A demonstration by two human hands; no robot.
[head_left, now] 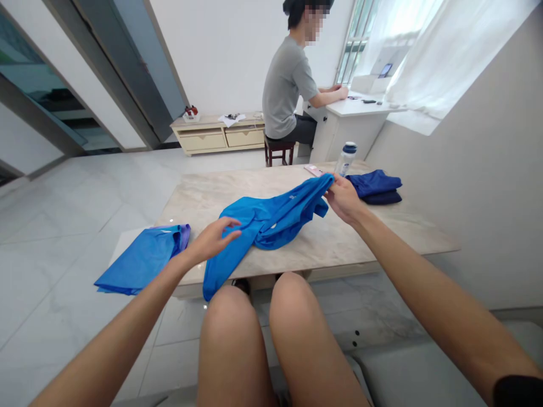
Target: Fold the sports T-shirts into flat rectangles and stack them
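A bright blue shirt (265, 220) lies crumpled across the marble table (339, 237), one end hanging over the near edge. My right hand (343, 198) pinches its far end and lifts it slightly. My left hand (212, 238) hovers over the shirt's near part, fingers curved and apart, just touching the cloth.
A folded blue garment (142, 260) rests at the table's left corner. Dark blue folded clothes (375, 186), a bottle (345, 159) and a pink phone (314, 169) sit at the far right. A person in a grey shirt (288, 85) sits at a white desk beyond. My knees are below the table edge.
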